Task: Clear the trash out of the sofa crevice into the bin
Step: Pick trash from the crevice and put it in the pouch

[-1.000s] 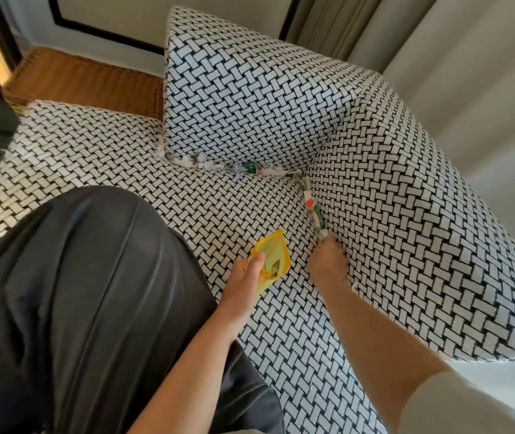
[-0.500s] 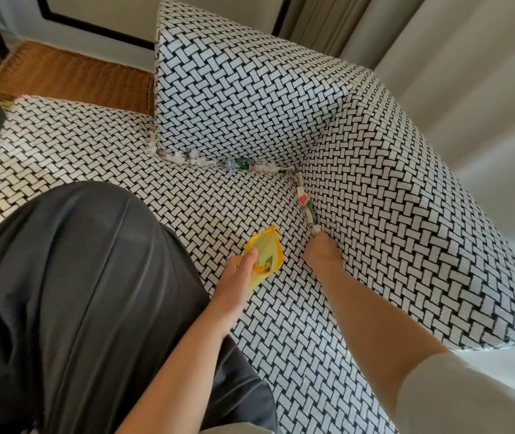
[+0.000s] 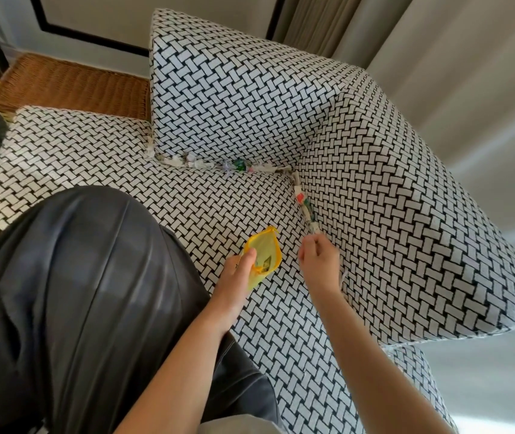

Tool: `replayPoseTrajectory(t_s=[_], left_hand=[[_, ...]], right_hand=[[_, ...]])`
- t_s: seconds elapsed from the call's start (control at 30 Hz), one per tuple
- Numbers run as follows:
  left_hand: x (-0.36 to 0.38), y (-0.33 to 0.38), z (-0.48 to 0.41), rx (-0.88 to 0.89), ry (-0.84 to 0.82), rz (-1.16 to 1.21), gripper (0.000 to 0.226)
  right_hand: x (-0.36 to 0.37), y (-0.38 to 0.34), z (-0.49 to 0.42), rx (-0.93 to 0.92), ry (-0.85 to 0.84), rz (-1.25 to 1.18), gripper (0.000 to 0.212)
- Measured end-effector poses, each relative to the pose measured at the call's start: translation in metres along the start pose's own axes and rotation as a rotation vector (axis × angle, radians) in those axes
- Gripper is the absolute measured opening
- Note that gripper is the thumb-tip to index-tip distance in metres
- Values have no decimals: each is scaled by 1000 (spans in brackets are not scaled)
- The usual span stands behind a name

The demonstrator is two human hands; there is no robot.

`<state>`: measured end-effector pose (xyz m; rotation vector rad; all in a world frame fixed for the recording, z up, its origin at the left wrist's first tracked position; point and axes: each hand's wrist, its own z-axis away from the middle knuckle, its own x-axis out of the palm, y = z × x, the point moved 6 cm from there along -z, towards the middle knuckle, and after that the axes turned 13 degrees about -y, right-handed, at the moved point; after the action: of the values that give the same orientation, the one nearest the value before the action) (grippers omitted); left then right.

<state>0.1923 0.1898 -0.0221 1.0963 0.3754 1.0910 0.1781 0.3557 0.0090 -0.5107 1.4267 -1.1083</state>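
Wrappers (image 3: 301, 198) wedged along the sofa (image 3: 375, 183) crevice look light, soft and crinkly, so I'd pinch a poking-out edge; left hand (image 3: 237, 277) grip pinches the open yellow zip pouch (image 3: 265, 255), right hand (image 3: 319, 258) grip is curled at the near end, can't tell if it's holding any.

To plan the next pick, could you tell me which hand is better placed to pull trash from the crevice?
Probably the right. The right hand is at the near end of the wedged trash, while the left hand grips the open yellow pouch.
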Motion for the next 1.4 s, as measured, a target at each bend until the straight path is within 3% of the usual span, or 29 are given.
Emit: replayPoseTrajectory(t_s=[0.17, 0.3, 0.43, 0.6, 0.77, 0.87, 0.93, 1.1, 1.27, 1.4], left_hand=[[2, 0, 3, 22, -23, -14, 56], [3, 3, 3, 47, -8, 30, 52], [3, 0, 4, 35, -12, 9, 53], [-1, -6, -1, -4, 4, -11, 52], [-2, -6, -2, -11, 7, -29, 51], [-3, -8, -4, -14, 9, -37, 53], [-2, -8, -4, -13, 9, -41, 52], [-3, -9, -5, -12, 13, -43, 51], [-2, -10, -7, -7, 4, -25, 50], [-2, -9, -7, 3, 3, -15, 49]], right_hand=[[13, -50, 33, -204, -163, -66, 20], [28, -62, 40, -235, -366, -46, 24], [23, -54, 38, -203, -314, -35, 25], [3, -2, 22, 24, -61, 39, 27], [-2, 60, 9, 304, 0, 150, 35], [-7, 70, -11, 394, -31, 178, 37], [-10, 73, -23, 434, -66, 52, 43], [-14, 71, -42, 452, -92, 21, 50], [-16, 68, -54, 509, -210, 26, 48], [-16, 68, -59, 592, -252, 60, 33]])
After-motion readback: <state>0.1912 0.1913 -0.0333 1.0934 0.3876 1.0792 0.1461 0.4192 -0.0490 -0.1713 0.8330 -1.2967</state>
